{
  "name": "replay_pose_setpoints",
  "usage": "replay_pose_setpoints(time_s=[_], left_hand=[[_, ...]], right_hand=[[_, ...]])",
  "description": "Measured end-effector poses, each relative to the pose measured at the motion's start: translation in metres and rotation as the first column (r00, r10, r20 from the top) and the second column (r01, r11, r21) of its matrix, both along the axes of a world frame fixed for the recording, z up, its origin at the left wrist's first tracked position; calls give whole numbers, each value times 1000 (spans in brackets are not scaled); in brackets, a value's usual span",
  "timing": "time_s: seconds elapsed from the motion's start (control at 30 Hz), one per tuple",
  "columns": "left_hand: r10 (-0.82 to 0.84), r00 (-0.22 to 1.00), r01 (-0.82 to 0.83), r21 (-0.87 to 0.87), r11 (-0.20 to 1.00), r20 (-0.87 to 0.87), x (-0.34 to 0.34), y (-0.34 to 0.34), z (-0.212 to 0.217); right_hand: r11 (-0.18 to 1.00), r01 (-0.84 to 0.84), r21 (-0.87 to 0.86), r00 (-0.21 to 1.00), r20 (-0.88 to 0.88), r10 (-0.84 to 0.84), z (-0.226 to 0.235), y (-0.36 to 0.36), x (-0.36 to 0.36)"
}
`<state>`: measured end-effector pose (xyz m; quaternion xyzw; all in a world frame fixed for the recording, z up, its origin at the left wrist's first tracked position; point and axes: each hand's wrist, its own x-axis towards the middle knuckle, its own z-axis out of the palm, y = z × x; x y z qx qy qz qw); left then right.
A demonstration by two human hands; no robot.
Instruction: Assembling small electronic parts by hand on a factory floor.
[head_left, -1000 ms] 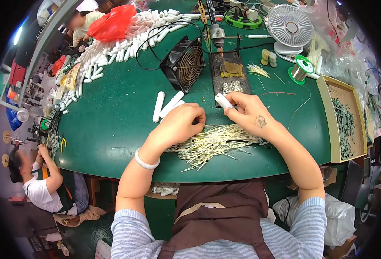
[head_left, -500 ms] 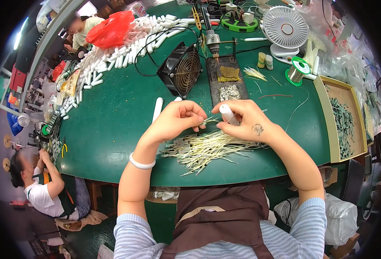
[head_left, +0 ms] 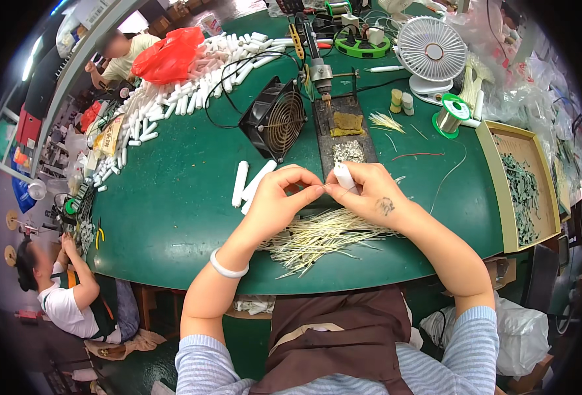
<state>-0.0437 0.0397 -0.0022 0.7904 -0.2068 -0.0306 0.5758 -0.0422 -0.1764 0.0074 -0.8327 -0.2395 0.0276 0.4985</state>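
Observation:
My right hand (head_left: pixel 368 192) grips a short white tube (head_left: pixel 343 176) by its lower end. My left hand (head_left: pixel 279 199) pinches a thin pale wire at its fingertips, right against the tube's end. Both hands meet above a loose pile of pale wire pieces (head_left: pixel 320 237) on the green table (head_left: pixel 172 210). A few white tubes (head_left: pixel 251 182) lie just left of my left hand.
A black fan (head_left: pixel 274 122) and a soldering stand with a dark tray (head_left: pixel 345 135) sit behind my hands. A white desk fan (head_left: pixel 430 52), a solder spool (head_left: pixel 450 116) and a tray of green parts (head_left: pixel 521 187) are to the right. A heap of white tubes (head_left: pixel 185 85) lies far left. Another person (head_left: pixel 60 296) sits lower left.
My left hand rose from the wire pile with a wire and came up to my right hand. Both hands have drawn closer together at the tube's end.

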Motion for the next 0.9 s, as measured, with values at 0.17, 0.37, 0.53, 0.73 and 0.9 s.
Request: replay_pose_setpoints(time_s=[0.17,0.37,0.53,0.73,0.9], left_hand=[[-35,966,-29,-240,970,-258,1,-1,-3],[86,995,-75,197,978,-49,-5,-2,4],[83,993,-73,122,990,-82,-11,-8,11],[62,988,-80,124,989,145,-23,-15,19],[36,995,-48,135,990,92,-40,-9,43]], right_hand=[[996,-74,-58,997,27,75,-4,-6,5],[995,-40,94,993,-104,50,6,-3,2],[997,-25,66,996,-81,31,4,-2,-2],[988,-69,137,972,-215,98,8,-10,-7],[984,-72,165,968,-228,109,9,-5,-9]])
